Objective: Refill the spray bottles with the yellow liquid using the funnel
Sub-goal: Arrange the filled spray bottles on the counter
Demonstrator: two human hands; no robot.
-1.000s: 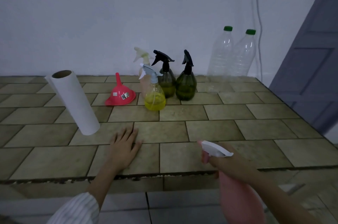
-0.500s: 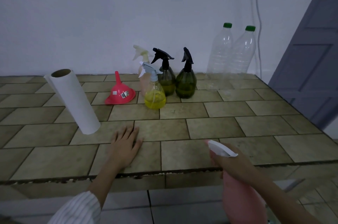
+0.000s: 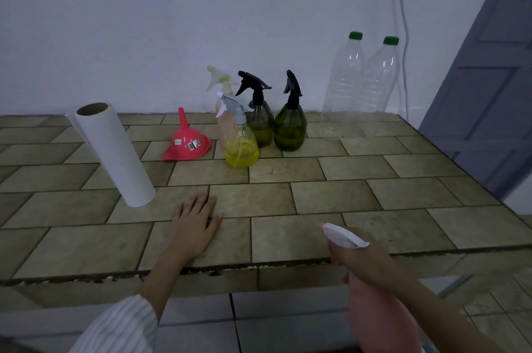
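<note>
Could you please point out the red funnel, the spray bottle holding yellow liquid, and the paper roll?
red funnel (image 3: 187,145): head view, on its cone.
yellow spray bottle (image 3: 241,151): head view, on its body.
paper roll (image 3: 115,154): head view, on its side.

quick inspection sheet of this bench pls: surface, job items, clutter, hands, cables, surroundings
Surface: tiled counter, front edge chipped.
Job's things: red funnel upside down; clear spray bottle part full of yellow liquid; two dark green spray bottles and a pale one behind it; pink spray bottle held off the front edge.
Clutter: white roll; two green-capped clear bottles at the wall.
Hands: left hand flat on the counter; right hand grips the pink bottle's neck.
Cables: one cable down the wall.
Surroundings: pale wall, grey door at right.
</note>
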